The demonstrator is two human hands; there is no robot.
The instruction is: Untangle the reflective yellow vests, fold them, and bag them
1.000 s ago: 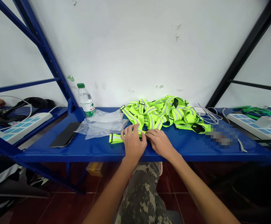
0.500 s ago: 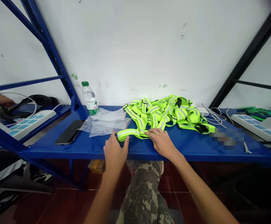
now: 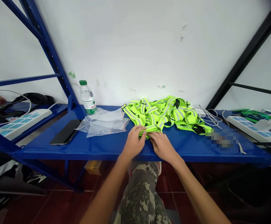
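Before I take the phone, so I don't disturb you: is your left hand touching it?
No, the left hand is on the yellow-green strap, apart from the phone.

So the left grip (image 3: 135,142) really gets around here: a second ago it's on the yellow-green strap (image 3: 152,128) close to the other hand, half a second ago it's way out at the strap's left end, and now it's back in, right next to the right grip (image 3: 163,145). The strap's end has come in with it. That tail used to stick out left across the blue surface (image 3: 113,146), but now it's folded over into a short, layered bundle between the two, and its left end is wrapped by the left fingers.
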